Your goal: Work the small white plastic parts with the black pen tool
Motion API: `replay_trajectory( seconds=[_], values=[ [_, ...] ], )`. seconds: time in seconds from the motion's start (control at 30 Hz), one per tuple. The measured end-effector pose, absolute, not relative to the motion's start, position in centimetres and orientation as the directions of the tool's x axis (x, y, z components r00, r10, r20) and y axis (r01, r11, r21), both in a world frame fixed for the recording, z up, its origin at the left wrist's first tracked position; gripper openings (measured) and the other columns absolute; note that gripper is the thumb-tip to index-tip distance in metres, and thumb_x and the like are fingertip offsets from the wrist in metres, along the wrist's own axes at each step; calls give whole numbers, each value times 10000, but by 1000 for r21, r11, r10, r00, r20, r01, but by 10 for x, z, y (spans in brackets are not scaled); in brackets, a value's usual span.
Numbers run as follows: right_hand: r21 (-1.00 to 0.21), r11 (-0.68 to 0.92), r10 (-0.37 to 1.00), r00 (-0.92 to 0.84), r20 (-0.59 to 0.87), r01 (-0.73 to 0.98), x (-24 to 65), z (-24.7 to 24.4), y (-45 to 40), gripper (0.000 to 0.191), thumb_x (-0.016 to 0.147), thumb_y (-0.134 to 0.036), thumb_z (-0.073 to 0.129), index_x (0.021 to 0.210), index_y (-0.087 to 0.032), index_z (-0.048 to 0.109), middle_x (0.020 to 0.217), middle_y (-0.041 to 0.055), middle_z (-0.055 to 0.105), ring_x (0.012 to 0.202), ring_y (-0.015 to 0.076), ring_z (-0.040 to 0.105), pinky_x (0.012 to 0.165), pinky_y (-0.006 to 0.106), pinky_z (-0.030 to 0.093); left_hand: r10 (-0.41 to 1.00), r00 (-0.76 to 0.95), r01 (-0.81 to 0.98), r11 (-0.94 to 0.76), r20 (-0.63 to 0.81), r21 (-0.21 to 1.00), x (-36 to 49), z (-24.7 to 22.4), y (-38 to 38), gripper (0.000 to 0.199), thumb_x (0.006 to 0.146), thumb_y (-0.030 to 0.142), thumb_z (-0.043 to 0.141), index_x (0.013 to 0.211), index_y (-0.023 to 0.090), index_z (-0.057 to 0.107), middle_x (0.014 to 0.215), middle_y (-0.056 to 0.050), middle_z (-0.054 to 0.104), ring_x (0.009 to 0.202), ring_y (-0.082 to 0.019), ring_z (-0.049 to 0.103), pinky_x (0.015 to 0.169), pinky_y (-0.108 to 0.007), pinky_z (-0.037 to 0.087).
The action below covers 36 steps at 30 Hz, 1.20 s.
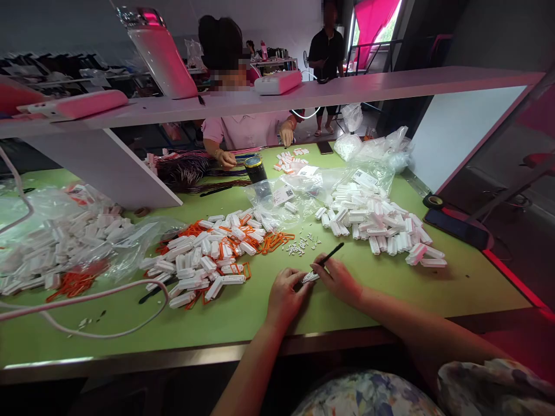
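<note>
My left hand [286, 294] is closed around a white plastic connector housing [310, 277] near the front of the green table. Between the fingers of my right hand [338, 279] is a thin black pen-like tool [332, 253], slanted up to the right, its lower end close to the housing. Whether its tip touches the housing I cannot tell. Just beyond my hands lies a scatter of tiny white pegs [299, 247]. A heap of white housings mixed with orange frames [208, 254] is to the left, and a pile of white housings [381, 222] to the right.
A shelf [329, 92] spans the table, holding a pale bottle [162, 55]. Beneath it stand a black cylinder [255, 170] and clear plastic bags [299, 193]. A white cable [117, 335] loops at left. A phone [455, 227] lies at right. A co-worker [245, 130] sits opposite.
</note>
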State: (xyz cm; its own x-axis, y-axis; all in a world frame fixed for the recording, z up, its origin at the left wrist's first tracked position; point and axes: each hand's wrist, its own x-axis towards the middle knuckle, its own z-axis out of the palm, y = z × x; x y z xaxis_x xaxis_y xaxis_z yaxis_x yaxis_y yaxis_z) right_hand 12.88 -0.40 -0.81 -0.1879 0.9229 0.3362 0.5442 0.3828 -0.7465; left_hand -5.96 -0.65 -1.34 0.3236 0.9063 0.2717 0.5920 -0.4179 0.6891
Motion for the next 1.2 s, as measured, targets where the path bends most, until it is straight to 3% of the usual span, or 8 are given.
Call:
replay_trajectory(
  seconds=[0.2,0.67,0.97,1.2],
  values=[
    [-824,315,949,-179,261,471,129,-11,0,286,1020,-447,458,876,-224,564,786,33,649,722,188,619,718,303,499,906,326,593,-418,270,688,-60,-14,-7,132,893,307,688,982,242,762,882,-46,690,883,-219,644,805,-338,518],
    [-713,403,915,-233,330,574,125,-10,-3,221,1027,-343,460,909,-207,590,841,69,676,776,206,626,766,325,501,906,329,591,-419,268,689,-61,-18,-6,157,889,306,699,1020,247,763,887,-42,683,884,-216,633,818,-337,506],
    [-763,373,927,-187,324,527,126,-11,-2,235,1026,-364,481,873,-216,580,775,28,658,691,176,615,699,287,497,908,329,582,-411,259,702,-60,-15,-6,146,899,313,688,997,232,760,886,-39,684,879,-207,639,818,-326,506],
    [-617,476,876,-274,396,627,124,-8,-3,175,1029,-283,477,907,-208,577,816,56,671,750,197,627,729,303,485,908,330,591,-412,258,694,-60,-13,-5,148,889,304,689,989,229,768,869,-39,689,868,-208,636,800,-326,502]
  ],
)
